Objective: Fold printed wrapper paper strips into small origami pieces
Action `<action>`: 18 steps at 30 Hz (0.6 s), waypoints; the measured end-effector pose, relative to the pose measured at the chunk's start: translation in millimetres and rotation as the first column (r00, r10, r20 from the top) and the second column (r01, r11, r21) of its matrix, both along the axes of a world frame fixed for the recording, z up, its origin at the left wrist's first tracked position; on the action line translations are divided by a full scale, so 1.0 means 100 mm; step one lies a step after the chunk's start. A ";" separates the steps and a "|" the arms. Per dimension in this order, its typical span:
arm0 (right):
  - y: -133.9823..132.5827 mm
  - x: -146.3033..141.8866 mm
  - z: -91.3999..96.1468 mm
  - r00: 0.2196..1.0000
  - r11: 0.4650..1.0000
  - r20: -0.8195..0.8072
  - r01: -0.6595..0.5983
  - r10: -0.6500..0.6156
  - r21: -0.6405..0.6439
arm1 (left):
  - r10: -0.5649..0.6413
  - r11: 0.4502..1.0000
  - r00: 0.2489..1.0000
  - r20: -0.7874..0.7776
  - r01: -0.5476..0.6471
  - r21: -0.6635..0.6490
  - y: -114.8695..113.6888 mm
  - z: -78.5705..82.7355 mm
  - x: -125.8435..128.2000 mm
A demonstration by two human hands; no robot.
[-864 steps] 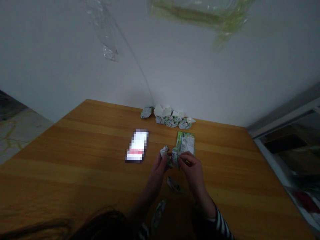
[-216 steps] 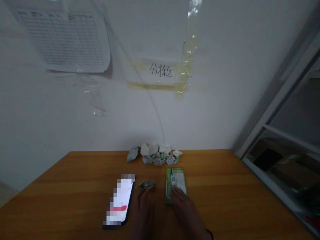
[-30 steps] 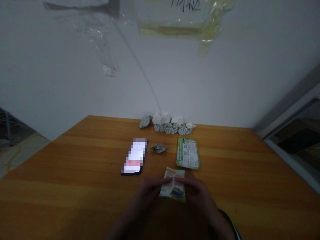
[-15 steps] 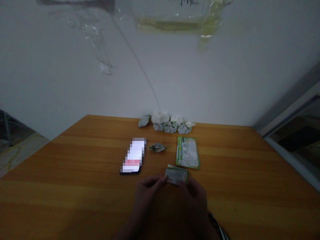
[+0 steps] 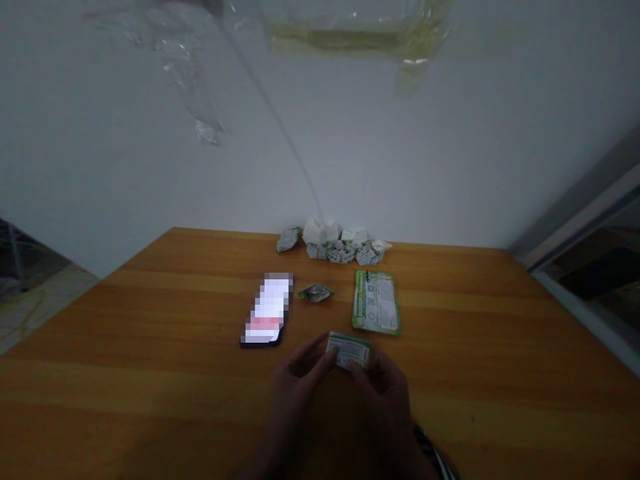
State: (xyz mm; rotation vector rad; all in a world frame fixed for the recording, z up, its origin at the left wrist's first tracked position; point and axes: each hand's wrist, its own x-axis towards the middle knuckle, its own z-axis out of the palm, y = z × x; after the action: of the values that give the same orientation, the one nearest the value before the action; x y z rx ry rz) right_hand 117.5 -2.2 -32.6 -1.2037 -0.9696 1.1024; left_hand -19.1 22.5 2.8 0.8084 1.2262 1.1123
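A small printed paper slip (image 5: 349,350), folded in half, lies flat on the wooden table (image 5: 150,333). My left hand (image 5: 295,383) pinches its left edge with thumb and fingers. The fingers of my right hand (image 5: 383,390) press on its right and lower edge. Just beyond it rests a stack of flat green-bordered printed slips (image 5: 377,302). One small folded paper piece (image 5: 315,292) sits alone left of that stack.
A phone (image 5: 268,310) with a lit screen lies left of my hands. A pile of several folded paper pieces (image 5: 340,243) sits against the white wall. A metal frame (image 5: 575,213) runs along the right side. Tape remnants hang on the wall above.
One second ago the slip was open and held lengthwise in both hands. It is now folded in half and pressed down on the table, slightly further from me.
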 end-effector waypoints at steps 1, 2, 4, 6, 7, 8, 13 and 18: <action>0.00 -0.01 0.00 1.000 1.000 0.009 0.001 -0.001 -0.007 | -0.012 1.000 1.000 -0.012 0.012 -0.009 -0.01 0.00 0.00; -0.01 -0.01 -0.01 1.000 1.000 0.009 -0.004 0.004 -0.013 | -0.017 1.000 0.999 -0.029 0.017 -0.018 -0.01 0.00 0.00; -0.01 -0.02 -0.03 1.000 1.000 -0.003 -0.014 0.014 -0.023 | -0.013 0.999 0.998 -0.057 0.011 -0.030 -0.02 0.00 0.00; -0.02 -0.02 -0.07 1.000 1.000 -0.012 -0.012 0.012 -0.026 | 0.000 0.999 0.999 -0.054 -0.002 -0.039 -0.03 -0.02 0.00; -0.02 -0.02 -0.08 1.000 1.000 -0.012 -0.012 0.012 -0.027 | 0.000 0.999 0.999 -0.047 -0.002 -0.039 -0.03 -0.02 0.00; -0.02 -0.03 -0.09 1.000 1.000 -0.011 -0.015 0.015 -0.026 | 0.000 0.999 0.999 -0.041 -0.001 -0.035 -0.03 -0.03 0.00; -0.02 0.01 -0.07 0.996 0.998 0.068 -0.052 0.053 -0.018 | -0.012 1.000 0.994 -0.110 0.014 0.012 0.00 -0.03 -0.05; 0.02 0.22 0.08 0.888 0.980 0.444 -0.175 0.117 0.092 | -0.211 0.962 0.918 -0.335 0.257 0.098 0.03 -0.05 -0.11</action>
State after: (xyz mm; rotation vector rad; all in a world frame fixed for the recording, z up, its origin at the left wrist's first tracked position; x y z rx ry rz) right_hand 139.1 -0.2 -24.8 -1.3155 -1.4767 0.8802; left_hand -30.5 25.0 -2.5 1.2502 1.2868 0.8981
